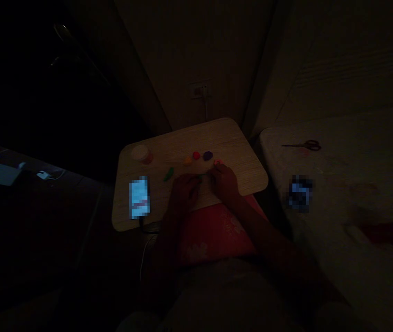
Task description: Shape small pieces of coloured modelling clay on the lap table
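Note:
In the dim head view, my left hand rests low over the small wooden table, its fingers closed at a small green lump of modelling clay. Close to its right is my right hand, fingers pinched together towards the same lump; what they grip is too dark to make out. Beyond the hands lie an orange lump, a red lump, a purple lump and a pink piece. A longer green piece lies left of my left hand.
A tub with a pale lid stands at the table's back left. Nearer lies a lit, blurred-out phone. Scissors and another blurred device rest on the pale surface at right. A wall socket holds a plugged cord.

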A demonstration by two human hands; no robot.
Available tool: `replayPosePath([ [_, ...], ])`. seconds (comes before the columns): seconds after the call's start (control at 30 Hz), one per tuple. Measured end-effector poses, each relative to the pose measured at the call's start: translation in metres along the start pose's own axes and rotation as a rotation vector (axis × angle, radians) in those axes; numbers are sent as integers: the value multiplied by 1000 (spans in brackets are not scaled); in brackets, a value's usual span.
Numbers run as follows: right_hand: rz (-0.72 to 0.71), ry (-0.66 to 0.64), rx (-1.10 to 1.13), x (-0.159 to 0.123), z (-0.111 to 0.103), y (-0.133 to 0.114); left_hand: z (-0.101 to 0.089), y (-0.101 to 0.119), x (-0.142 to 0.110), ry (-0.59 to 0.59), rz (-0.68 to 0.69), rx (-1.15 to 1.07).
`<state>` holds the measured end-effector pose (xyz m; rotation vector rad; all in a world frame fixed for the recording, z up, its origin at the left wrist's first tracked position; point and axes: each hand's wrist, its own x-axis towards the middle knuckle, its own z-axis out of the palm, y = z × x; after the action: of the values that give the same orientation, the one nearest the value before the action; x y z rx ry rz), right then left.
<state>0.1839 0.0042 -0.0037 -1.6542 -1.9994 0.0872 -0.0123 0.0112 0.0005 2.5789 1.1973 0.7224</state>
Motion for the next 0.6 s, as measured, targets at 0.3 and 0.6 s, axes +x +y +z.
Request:
replayPosePath([
  [0.3, -12, -49, -21, 0, 0, 1, 0, 0, 1, -19, -11, -14],
  [0.6, -24, -8, -1, -2, 0, 1, 0, 0, 0, 0, -12, -16],
])
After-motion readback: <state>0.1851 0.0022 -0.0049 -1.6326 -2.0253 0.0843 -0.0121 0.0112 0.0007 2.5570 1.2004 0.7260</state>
